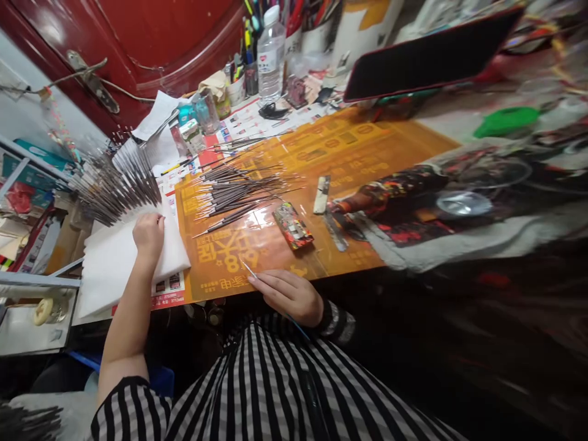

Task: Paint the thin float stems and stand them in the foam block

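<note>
My left hand [149,234] is closed like a fist over the white foam sheet [110,263], beside many thin dark sticks [114,184] standing upright in rows. Whatever its fingers hold, if anything, is hidden. In my right hand [291,295], a thin paintbrush [249,269] with a bluish handle is pinched, its pale tip pointing up and left over the table's front edge. More dark sticks with light ends [234,193] lie in a loose pile on the orange printed sheet [220,257]. A small paint-smeared block [293,225] rests right of the pile.
A scraper-like blade [335,231] and a pale strip [321,195] lie near the block. Farther right is a paint-stained bottle [395,187] on a grey cloth [413,245]. A clear water bottle [271,58] and a dark-screened tablet [432,55] stand at the back.
</note>
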{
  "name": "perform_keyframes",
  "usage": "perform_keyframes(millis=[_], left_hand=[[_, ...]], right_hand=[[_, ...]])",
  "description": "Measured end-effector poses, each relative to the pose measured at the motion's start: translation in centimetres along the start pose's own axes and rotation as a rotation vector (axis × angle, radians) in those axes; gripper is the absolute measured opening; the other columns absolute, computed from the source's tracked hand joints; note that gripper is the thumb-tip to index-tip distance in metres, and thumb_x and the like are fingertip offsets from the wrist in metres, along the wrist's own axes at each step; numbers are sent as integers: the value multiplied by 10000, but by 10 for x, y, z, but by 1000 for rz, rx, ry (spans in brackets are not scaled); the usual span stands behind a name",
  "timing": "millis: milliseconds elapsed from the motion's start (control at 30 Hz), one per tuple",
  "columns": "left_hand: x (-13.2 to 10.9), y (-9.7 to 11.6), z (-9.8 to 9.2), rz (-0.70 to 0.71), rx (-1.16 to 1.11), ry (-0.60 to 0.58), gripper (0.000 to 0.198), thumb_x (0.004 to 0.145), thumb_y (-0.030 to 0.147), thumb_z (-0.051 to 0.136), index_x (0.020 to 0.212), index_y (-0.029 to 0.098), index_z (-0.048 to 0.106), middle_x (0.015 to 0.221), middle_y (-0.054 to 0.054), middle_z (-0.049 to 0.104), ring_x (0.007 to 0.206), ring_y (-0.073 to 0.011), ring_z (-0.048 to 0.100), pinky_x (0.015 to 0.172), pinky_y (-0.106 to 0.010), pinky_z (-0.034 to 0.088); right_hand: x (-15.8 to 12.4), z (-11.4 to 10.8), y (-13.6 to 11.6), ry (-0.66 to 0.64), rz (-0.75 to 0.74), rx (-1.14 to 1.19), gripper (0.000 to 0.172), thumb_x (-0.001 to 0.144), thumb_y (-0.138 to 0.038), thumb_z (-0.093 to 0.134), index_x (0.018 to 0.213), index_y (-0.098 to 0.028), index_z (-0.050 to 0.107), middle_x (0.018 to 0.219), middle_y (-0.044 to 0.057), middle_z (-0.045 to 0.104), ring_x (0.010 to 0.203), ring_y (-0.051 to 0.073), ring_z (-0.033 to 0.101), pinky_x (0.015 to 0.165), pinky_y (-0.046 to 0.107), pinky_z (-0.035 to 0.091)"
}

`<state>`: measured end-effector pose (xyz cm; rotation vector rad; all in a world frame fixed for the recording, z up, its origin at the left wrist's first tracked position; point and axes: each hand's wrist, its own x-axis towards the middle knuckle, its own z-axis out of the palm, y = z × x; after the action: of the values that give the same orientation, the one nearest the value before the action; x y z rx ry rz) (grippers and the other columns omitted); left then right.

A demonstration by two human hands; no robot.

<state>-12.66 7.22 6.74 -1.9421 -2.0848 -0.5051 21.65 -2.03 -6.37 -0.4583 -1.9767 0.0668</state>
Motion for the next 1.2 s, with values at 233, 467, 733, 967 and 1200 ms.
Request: perform_keyframes(millis=[233,467,733,967,1200], left_hand=[[-54,81,19,325,171,-224,177,915,160,487,903,204,657,931,-115,657,860,-254,627,771,-365,498],[1,94,13,527,-7,-90,127,859,186,535,891,246,643,900,-93,658,824,-252,615,768,-371,518],[144,252,41,914,-242,-94,254,912,253,591,1155,197,642,1168,-119,687,1134,-285,608,1004,-439,503],[229,388,98,1051,-336,-142,789,826,254,699,1529,164,351,1501,-173,504,1465,-338,377,1205,-512,346],[281,430,141,999,-481,-253,817,856,282,619,1577,157,255,1424,-186,562,1414,-317,464,1208,-497,342]], right_hand=[[4,-6,-2,33,90,95,533,971,-111,507,1496,-199,470,1072,94,747,980,210,724,850,363,638],[5,-50,17,140,162,85,493,962,-100,506,1446,-197,520,1050,106,732,956,201,716,813,349,630],[10,-63,25,473,544,303,269,977,-112,510,1141,-215,696,880,30,735,729,128,705,684,249,619],[14,-64,25,531,610,414,258,994,-149,496,1135,-218,701,902,41,742,686,123,699,630,240,622],[13,-62,31,572,559,409,261,1002,-140,484,1164,-214,675,903,41,739,698,117,703,652,236,622]])
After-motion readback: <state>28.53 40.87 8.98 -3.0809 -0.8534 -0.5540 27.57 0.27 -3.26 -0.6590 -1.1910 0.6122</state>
